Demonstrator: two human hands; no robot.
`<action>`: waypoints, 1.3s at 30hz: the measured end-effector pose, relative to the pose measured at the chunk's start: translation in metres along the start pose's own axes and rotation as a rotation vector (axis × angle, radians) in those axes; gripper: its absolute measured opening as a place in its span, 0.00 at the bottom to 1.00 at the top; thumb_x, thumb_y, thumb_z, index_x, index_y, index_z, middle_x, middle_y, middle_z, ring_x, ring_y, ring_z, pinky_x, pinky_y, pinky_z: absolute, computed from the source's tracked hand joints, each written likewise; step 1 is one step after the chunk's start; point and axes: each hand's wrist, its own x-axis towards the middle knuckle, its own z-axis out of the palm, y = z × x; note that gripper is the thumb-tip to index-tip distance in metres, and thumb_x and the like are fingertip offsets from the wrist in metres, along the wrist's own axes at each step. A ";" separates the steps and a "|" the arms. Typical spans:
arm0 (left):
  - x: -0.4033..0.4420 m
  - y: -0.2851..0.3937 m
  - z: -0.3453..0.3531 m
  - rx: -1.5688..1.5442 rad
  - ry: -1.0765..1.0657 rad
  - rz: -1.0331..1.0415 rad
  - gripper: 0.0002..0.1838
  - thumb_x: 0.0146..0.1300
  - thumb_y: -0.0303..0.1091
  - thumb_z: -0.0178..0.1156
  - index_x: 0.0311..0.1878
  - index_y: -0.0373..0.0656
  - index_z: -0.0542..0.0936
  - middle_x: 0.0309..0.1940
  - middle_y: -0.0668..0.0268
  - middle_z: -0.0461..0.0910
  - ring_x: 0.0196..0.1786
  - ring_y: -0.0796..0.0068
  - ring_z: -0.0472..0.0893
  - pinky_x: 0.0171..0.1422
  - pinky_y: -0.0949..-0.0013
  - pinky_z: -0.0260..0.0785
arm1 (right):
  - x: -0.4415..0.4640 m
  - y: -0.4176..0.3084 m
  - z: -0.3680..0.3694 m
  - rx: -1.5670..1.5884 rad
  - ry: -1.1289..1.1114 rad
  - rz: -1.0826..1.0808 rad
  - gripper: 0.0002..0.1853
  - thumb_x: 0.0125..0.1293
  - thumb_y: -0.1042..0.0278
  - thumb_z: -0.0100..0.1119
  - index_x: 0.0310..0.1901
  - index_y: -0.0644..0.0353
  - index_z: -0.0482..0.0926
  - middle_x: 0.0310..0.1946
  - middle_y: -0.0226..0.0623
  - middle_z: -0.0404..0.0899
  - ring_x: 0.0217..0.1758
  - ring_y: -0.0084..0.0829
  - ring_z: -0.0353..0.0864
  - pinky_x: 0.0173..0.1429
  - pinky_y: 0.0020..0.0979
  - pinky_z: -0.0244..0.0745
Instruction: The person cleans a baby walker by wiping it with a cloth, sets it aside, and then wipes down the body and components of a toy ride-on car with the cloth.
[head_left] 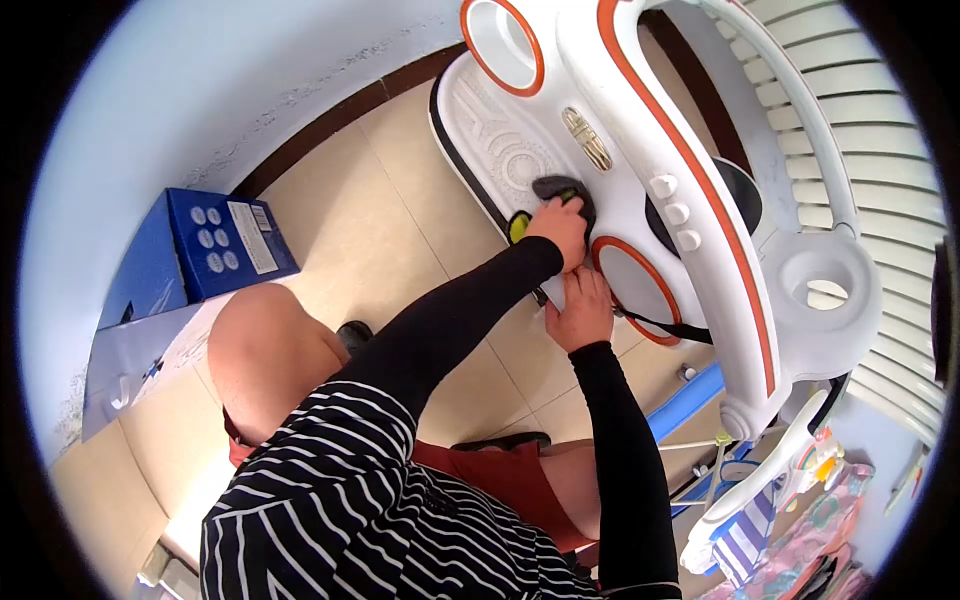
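My left hand has its fingers curled over a dark grey and yellow-green soft item, which lies against the white ribbed base of a large white plastic frame with orange trim. Just below it, nearly touching, is my right hand, its fingers together at the edge of the white base. What these fingers hold is hidden. A black strap runs from beside the right hand toward the frame. An orange-rimmed round part is right of both hands.
A blue box stands on the tiled floor by the wall at left. White slats are at the right. A blue tube and patterned fabric lie at lower right. My knees flank the floor below.
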 end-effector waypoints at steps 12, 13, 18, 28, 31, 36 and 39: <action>0.068 -0.093 -0.070 -0.846 0.785 -0.530 0.27 0.64 0.39 0.59 0.60 0.28 0.76 0.54 0.35 0.81 0.59 0.37 0.81 0.64 0.49 0.73 | -0.014 0.006 -0.001 0.034 0.070 -0.043 0.37 0.50 0.68 0.70 0.65 0.63 0.74 0.63 0.42 0.76 0.65 0.49 0.73 0.73 0.49 0.66; 0.077 -0.089 -0.064 -0.909 0.801 -0.584 0.27 0.64 0.37 0.58 0.62 0.28 0.74 0.56 0.36 0.80 0.61 0.37 0.80 0.66 0.49 0.73 | -0.014 0.005 0.000 0.022 0.067 -0.050 0.37 0.50 0.68 0.70 0.66 0.63 0.74 0.63 0.42 0.76 0.65 0.50 0.73 0.73 0.49 0.66; 0.038 0.001 0.046 -0.572 0.630 -0.295 0.28 0.62 0.36 0.59 0.63 0.32 0.74 0.57 0.42 0.79 0.62 0.38 0.78 0.71 0.50 0.70 | -0.013 0.008 0.000 0.017 0.026 -0.037 0.36 0.50 0.68 0.69 0.64 0.64 0.75 0.62 0.43 0.77 0.66 0.50 0.73 0.72 0.48 0.66; 0.029 -0.024 -0.078 -1.561 0.146 -0.167 0.15 0.60 0.35 0.59 0.40 0.31 0.82 0.33 0.63 0.82 0.33 0.70 0.84 0.43 0.65 0.78 | -0.022 0.012 0.000 0.010 0.094 -0.090 0.36 0.49 0.66 0.69 0.64 0.63 0.75 0.62 0.44 0.77 0.64 0.52 0.74 0.70 0.50 0.68; 0.010 0.033 -0.085 -0.891 0.434 0.011 0.19 0.59 0.40 0.64 0.50 0.38 0.83 0.44 0.50 0.82 0.53 0.49 0.83 0.62 0.55 0.76 | -0.020 0.008 -0.001 0.006 0.089 -0.079 0.37 0.49 0.66 0.69 0.65 0.63 0.75 0.60 0.45 0.77 0.63 0.53 0.74 0.69 0.51 0.69; -0.011 0.031 -0.008 -0.761 0.373 -0.122 0.28 0.60 0.49 0.60 0.57 0.37 0.82 0.53 0.43 0.80 0.60 0.41 0.79 0.67 0.51 0.72 | -0.023 0.016 0.005 -0.047 0.095 -0.080 0.36 0.48 0.65 0.70 0.63 0.65 0.76 0.54 0.48 0.77 0.60 0.56 0.73 0.67 0.53 0.69; -0.012 0.020 -0.009 -0.753 0.149 -0.263 0.26 0.61 0.47 0.58 0.54 0.35 0.82 0.51 0.43 0.81 0.60 0.41 0.79 0.66 0.49 0.72 | -0.030 0.008 -0.002 -0.053 0.050 -0.047 0.34 0.48 0.64 0.71 0.59 0.67 0.77 0.53 0.49 0.77 0.59 0.56 0.73 0.66 0.53 0.69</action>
